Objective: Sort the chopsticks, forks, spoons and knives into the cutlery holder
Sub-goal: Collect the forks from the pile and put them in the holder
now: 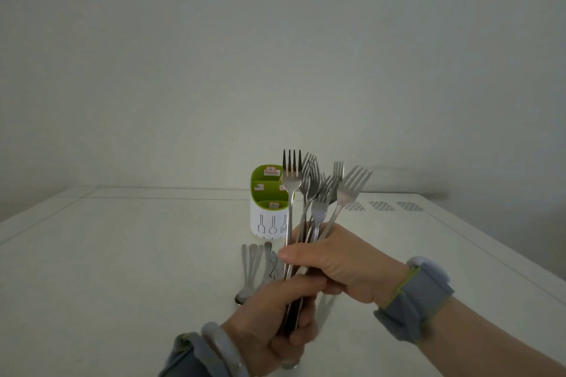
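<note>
- Both hands clasp a bunch of forks (309, 193) upright above the desk (122, 254), tines up; about seven heads can be counted, though they overlap.
- The right hand (337, 263) is closed around the stems, thumb pressing the tallest fork.
- The left hand (275, 315) is clenched around the handle ends below it.
- One cutlery holder (268, 217), white with a green top of at least four compartments, stands toward the desk's far edge, behind the forks.
- About four spoons (254, 266) lie on the desk between holder and hands.
</note>
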`<act>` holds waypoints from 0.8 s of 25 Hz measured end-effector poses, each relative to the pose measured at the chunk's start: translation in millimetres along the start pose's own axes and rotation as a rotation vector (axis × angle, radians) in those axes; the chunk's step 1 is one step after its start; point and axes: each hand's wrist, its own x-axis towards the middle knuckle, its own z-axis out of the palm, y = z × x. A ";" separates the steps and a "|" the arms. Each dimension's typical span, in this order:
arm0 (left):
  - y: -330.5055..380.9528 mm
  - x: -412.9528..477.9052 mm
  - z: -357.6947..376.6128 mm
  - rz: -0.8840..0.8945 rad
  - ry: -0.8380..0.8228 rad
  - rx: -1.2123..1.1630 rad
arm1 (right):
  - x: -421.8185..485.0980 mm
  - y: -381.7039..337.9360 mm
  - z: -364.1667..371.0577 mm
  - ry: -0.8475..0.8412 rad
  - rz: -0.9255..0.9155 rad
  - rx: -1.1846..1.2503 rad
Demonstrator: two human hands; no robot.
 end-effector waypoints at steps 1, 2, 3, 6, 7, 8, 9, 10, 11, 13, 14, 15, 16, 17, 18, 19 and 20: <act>0.6 1.5 -1.8 -0.001 0.017 -0.022 | 1.2 -0.5 -1.0 -0.003 -0.005 -0.007; 1.1 3.1 -4.1 0.002 0.036 -0.049 | 1.8 -1.3 -1.7 -0.011 -0.011 -0.013; 2.0 4.9 -6.9 0.009 0.054 -0.078 | 3.3 -2.8 -2.0 -0.016 -0.017 -0.020; 6.6 10.4 -13.3 0.022 0.094 -0.201 | 10.8 -4.6 -5.2 0.015 -0.042 -0.015; 8.7 13.5 -15.9 0.015 0.118 -0.294 | 15.1 -3.0 -5.9 0.029 -0.040 -0.005; 10.4 18.7 -19.5 0.011 0.160 -0.409 | 20.1 -0.5 -6.1 0.032 -0.030 0.013; 12.0 25.4 -22.3 0.009 0.210 -0.510 | 24.6 1.5 -6.2 0.022 -0.017 0.029; 13.2 34.1 -24.7 0.005 0.258 -0.572 | 28.3 3.2 -6.6 0.007 -0.007 0.026; 16.1 42.7 -27.0 0.000 0.296 -0.595 | 33.5 3.6 -6.9 -0.001 -0.003 -0.008; 23.7 65.2 -37.0 0.045 0.337 -0.580 | 57.1 4.2 -8.8 0.051 -0.001 -0.105; 30.7 83.1 -46.0 0.090 0.342 -0.573 | 79.1 3.8 -13.3 0.112 -0.008 -0.155; 38.9 92.8 -51.0 0.141 0.363 -0.529 | 94.2 1.3 -19.1 0.194 -0.014 -0.195; 44.7 102.9 -59.1 0.223 0.440 -0.371 | 109.0 -2.8 -27.4 0.276 -0.027 -0.222; 48.3 108.4 -67.0 0.316 0.537 -0.034 | 120.3 -7.8 -36.5 0.351 -0.041 -0.239; 49.9 115.2 -78.9 0.427 0.631 0.429 | 133.0 -11.2 -46.2 0.411 -0.057 -0.261; 50.8 125.3 -95.9 0.539 0.725 0.889 | 149.9 -12.9 -56.2 0.455 -0.068 -0.300; 52.7 135.8 -113.0 0.641 0.780 1.175 | 165.6 -13.9 -65.1 0.483 -0.072 -0.360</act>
